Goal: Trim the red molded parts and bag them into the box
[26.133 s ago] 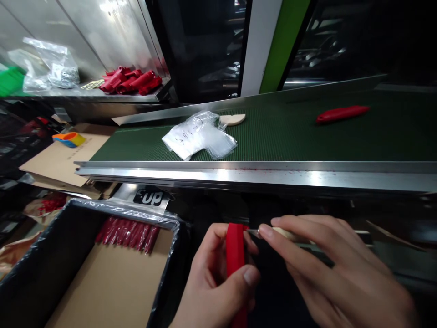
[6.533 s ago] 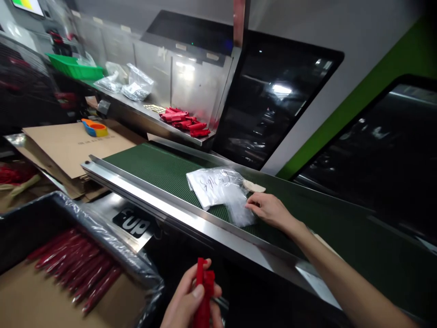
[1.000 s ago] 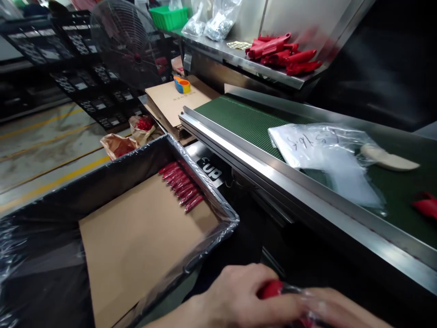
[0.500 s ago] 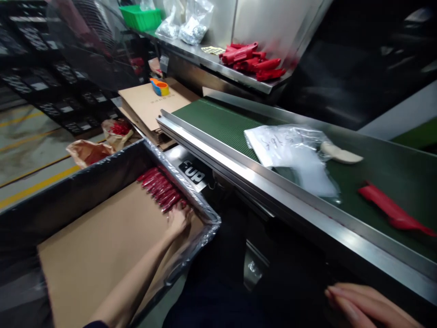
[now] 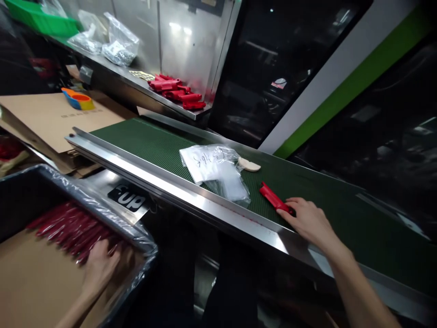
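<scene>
My right hand (image 5: 309,221) lies on the green conveyor belt (image 5: 160,146), its fingertips around the end of a long red plastic piece (image 5: 273,197). My left hand (image 5: 99,269) is down inside a black-lined cardboard box (image 5: 102,205), pressing at the edge of a row of slim red plastic pieces (image 5: 68,230) wrapped in clear film. Farther up the belt, a clear bag over white paper with handwriting (image 5: 213,171) lies beside a beige blade-shaped piece (image 5: 249,165).
A stainless rail (image 5: 170,196) runs along the near belt edge. Behind the belt, a steel shelf (image 5: 136,89) holds a heap of red pieces (image 5: 174,93) and bags of metal parts (image 5: 119,45). A cardboard sheet (image 5: 58,120) carries a roll of orange-and-blue tape (image 5: 78,100).
My right hand has moved from the bottom of the view out over the belt to the red piece. My left hand stays in the box at the red row. The view has swung right.
</scene>
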`<state>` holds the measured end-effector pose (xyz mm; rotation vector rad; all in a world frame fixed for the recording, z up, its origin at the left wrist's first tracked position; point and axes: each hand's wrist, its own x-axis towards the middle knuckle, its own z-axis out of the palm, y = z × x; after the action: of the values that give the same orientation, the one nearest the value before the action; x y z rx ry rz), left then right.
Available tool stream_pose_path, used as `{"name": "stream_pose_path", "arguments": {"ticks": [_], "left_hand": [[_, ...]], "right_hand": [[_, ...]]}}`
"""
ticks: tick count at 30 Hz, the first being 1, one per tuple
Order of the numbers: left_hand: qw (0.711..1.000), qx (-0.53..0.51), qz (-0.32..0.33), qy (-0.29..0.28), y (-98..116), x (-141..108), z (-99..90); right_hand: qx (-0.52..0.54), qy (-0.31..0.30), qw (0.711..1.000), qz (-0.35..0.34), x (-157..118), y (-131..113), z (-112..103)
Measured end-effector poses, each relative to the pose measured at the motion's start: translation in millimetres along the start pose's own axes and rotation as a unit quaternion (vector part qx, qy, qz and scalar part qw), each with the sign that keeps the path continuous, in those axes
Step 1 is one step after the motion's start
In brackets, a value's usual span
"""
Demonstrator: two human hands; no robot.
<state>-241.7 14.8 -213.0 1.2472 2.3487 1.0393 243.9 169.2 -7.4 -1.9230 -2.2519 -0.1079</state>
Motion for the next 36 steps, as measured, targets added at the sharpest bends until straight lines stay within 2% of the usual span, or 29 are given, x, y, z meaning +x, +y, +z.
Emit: {"name": "stream_pose_path", "arguments": {"ticks": [2, 4, 8, 9, 10, 12, 13, 16, 18, 22, 24, 25, 27, 29, 31, 33, 36], "left_hand": [[0.999, -0.023, -0.024, 0.025, 16.6, -8.2, -14.8], [0.998, -0.048, -0.040, 0.033, 41.3, -19.3, -27.9], [0.994, -0.107, -0.035, 0.002, 115.1, -49.2, -38.2], [0.984, -0.178, -0.015, -0.018, 136.9, -57.2, -36.9], [0.967, -0.251, 0.007, -0.045, 158.8, -65.0, -34.4], [0.924, -0.357, 0.028, -0.136, 200.0, -79.4, -27.7], [0.898, -0.391, 0.022, -0.199, 217.7, -85.8, -24.4], [0.800, -0.524, -0.022, -0.291, 254.4, -102.0, -18.7], [0.754, -0.578, -0.057, -0.309, 264.2, -109.9, -18.9], [0.728, -0.604, -0.099, -0.307, 261.0, -117.7, -23.5], [0.708, -0.619, -0.114, -0.319, 255.8, -118.3, -25.5], [0.695, -0.629, -0.124, -0.325, 253.6, -117.9, -26.5], [0.671, -0.647, -0.148, -0.331, 250.5, -116.0, -28.7], [0.659, -0.657, -0.171, -0.323, 248.7, -113.0, -30.8], [0.661, -0.658, -0.185, -0.311, 247.4, -109.6, -32.0], [0.665, -0.653, -0.189, -0.308, 246.6, -106.9, -32.4], [0.661, -0.646, -0.200, -0.326, 247.1, -105.4, -32.4]], "right_hand": [[0.016, 0.010, 1.000, 0.018, -3.8, -2.3, -1.2], [0.034, 0.046, 0.998, 0.038, -13.9, -9.5, -7.0], [0.071, 0.124, 0.989, 0.032, -49.7, -38.4, -24.3], [0.081, 0.139, 0.987, 0.021, -60.9, -48.5, -28.1], [0.092, 0.153, 0.984, 0.007, -72.5, -59.2, -31.4], [0.124, 0.179, 0.975, -0.032, -94.8, -81.2, -36.2], [0.145, 0.183, 0.971, -0.054, -104.9, -91.6, -37.7], [0.209, 0.168, 0.960, -0.081, -127.8, -116.0, -38.7], [0.234, 0.158, 0.956, -0.085, -136.6, -124.5, -36.2], [0.257, 0.148, 0.950, -0.102, -145.8, -125.6, -25.8], [0.268, 0.118, 0.950, -0.107, -149.5, -122.1, -20.6], [0.276, 0.090, 0.951, -0.104, -151.1, -119.9, -18.7], [0.310, -0.005, 0.945, -0.102, -153.2, -115.8, -16.9], [0.380, -0.119, 0.912, -0.101, -152.3, -112.6, -17.9], [0.451, -0.192, 0.868, -0.080, -147.4, -111.3, -20.6], [0.488, -0.191, 0.851, -0.033, -138.9, -112.1, -23.4], [0.515, -0.147, 0.844, 0.022, -122.3, -116.9, -25.2]]}}
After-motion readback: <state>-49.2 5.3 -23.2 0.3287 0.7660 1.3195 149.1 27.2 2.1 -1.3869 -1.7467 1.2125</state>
